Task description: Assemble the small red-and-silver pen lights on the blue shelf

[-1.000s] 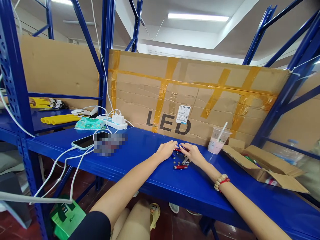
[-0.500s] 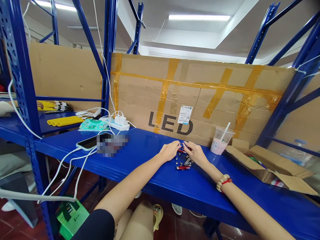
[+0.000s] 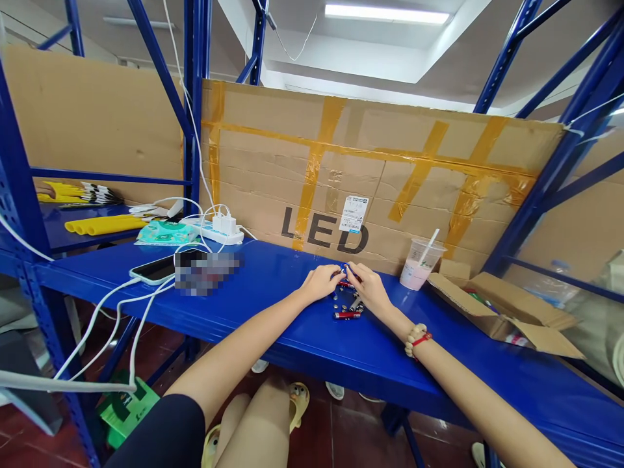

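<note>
My left hand (image 3: pixel 320 283) and my right hand (image 3: pixel 366 286) meet over the blue tabletop, fingertips close together and bent in a pinch. A small blue bit shows between the fingertips, too small to make out, and the fingers cover most of it. Just under the hands lies one red metal tube (image 3: pixel 346 285), partly hidden by the right fingers. A second red tube with silver ends (image 3: pixel 347 315) rests nearer the front. Several small silver round pieces (image 3: pixel 344 308) and a short silver cylinder (image 3: pixel 357 303) are scattered between the tubes.
A plastic cup with a straw (image 3: pixel 416 273) and an open cardboard box (image 3: pixel 468 312) stand to the right. On the left are a phone (image 3: pixel 153 268), a power strip (image 3: pixel 219 233), white cables and yellow tubes (image 3: pixel 104 225). Taped cardboard (image 3: pixel 263 162) walls the back. Another person's hand (image 3: pixel 46 190) shows far left.
The camera view has shifted, so the scene sits further left and higher. Both hands stay together over the same parts, with only slight finger movement.
</note>
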`<state>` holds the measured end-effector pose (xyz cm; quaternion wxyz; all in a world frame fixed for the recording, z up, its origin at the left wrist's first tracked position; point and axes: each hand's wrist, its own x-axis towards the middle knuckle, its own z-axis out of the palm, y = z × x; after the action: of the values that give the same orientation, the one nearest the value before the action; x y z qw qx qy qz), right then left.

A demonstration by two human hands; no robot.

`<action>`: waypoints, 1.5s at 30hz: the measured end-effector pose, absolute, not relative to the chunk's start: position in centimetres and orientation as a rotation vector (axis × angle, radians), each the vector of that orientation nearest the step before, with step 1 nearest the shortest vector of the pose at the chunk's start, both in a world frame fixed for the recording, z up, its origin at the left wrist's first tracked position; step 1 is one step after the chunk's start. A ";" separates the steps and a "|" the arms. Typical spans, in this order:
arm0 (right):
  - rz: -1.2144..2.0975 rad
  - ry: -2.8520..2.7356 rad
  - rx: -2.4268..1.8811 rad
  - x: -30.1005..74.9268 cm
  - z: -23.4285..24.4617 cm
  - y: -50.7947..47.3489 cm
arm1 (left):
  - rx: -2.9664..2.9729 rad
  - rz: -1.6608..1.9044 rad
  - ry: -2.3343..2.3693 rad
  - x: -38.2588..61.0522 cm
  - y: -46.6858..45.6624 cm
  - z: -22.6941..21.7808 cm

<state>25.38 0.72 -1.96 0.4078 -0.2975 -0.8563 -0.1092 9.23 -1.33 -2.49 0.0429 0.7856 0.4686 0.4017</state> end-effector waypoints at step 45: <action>0.150 -1.939 -0.879 24.8 -3.0 1.8 | 2.260 1.218 1.570 10.8 -2.1 -2.3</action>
<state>24.82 1.80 -2.95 0.4825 -0.3609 -0.7958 0.0615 10.78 -2.11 -2.31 0.0660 0.7494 0.5204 0.4040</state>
